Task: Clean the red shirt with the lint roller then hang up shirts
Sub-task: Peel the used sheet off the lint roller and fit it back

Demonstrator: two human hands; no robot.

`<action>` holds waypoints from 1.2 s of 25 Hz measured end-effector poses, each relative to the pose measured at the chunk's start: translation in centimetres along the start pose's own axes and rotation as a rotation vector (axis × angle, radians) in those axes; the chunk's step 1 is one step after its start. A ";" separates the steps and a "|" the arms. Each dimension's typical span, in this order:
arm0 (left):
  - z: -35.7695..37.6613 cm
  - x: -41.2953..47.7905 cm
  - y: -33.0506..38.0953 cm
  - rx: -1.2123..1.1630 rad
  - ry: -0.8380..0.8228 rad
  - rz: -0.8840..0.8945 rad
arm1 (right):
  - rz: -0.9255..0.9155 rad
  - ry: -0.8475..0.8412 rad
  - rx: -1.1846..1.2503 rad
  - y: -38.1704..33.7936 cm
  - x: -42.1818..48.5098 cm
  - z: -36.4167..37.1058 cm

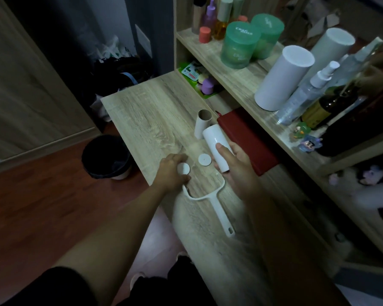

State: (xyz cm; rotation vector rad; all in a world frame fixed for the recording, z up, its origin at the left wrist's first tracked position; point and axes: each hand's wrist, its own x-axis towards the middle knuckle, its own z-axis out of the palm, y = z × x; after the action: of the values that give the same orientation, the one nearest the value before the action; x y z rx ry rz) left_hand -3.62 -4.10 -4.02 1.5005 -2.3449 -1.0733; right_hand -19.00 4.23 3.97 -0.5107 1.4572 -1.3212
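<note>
Wooden desk [146,120] edge: left hand [170,173] pinches cap [184,168], right hand [237,166] grips roll [215,140].

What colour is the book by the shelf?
Dark red; the book shows best in the head view.

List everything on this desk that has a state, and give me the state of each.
lint roller handle: flat on the desk, no roll fitted.
fresh roll: gripped by right hand, off the handle.
end cap: pinched by left hand.
second end cap: loose on the desk.
empty tube: standing upright.
red book: closed.
</note>
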 end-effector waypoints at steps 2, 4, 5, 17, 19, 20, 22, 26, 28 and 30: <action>-1.5 -0.5 -0.1 -0.050 0.037 0.007 | -0.025 0.014 0.007 0.0 -0.8 1.6; -4.0 -1.5 -0.8 -0.101 0.079 0.008 | -0.034 0.029 0.010 0.3 -1.6 4.2; -5.4 -2.1 -1.6 -0.114 0.099 0.011 | -0.039 0.025 0.021 0.6 -1.9 6.0; -22.2 -4.6 -17.5 -0.043 0.328 -0.137 | -0.087 -0.107 -0.030 5.2 0.7 30.3; -23.5 -2.6 -20.5 -0.036 0.330 -0.173 | -0.082 -0.109 -0.062 6.2 3.0 32.7; -24.0 -1.3 -22.0 -0.036 0.330 -0.194 | -0.075 -0.116 -0.078 6.8 4.6 33.8; -24.8 1.8 -25.1 -0.047 0.323 -0.248 | -0.046 -0.119 -0.133 8.1 8.4 35.9; -25.3 8.6 -31.6 -0.032 0.302 -0.310 | -0.002 -0.146 -0.270 11.3 17.0 39.7; -24.2 11.7 -35.6 -0.028 0.286 -0.332 | 0.028 -0.156 -0.346 14.3 21.3 41.6; -22.1 14.3 -39.9 -0.028 0.245 -0.356 | 0.091 -0.166 -0.402 18.2 25.4 42.6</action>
State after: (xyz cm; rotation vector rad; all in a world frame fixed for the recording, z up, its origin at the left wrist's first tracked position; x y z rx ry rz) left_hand 29.22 -36.40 -16.80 1.9644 -1.9387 -0.9198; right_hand 15.32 -30.85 -15.60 -0.7852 1.5907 -0.8920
